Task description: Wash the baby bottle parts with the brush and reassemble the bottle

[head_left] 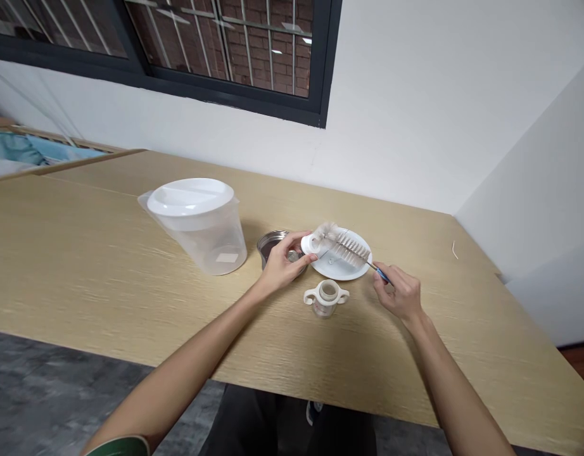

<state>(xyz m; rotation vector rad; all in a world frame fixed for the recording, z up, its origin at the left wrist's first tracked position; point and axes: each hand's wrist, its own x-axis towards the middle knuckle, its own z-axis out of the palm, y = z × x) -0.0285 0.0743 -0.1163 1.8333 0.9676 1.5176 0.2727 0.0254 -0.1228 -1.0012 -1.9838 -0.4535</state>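
Above a white plate [342,271], my left hand [285,261] pinches a small white bottle cap [310,244] between thumb and fingers. My right hand [400,291] grips a bottle brush [351,248] by its blue handle. The pale bristles reach left across the plate, and the brush's tip is at the cap; whether it goes inside I cannot tell. A small clear drop-like spot shows on the plate. In front of the plate, a baby bottle [325,303] with two side handles stands upright, its mouth uncovered. A round metal container [273,237] is partly hidden behind my left hand.
A translucent plastic pitcher [206,234] with a white lid stands left of the metal container. On the wooden table [130,278], a thin white strip [455,250] lies at the right. A wall and a barred window [225,50] rise behind the table.
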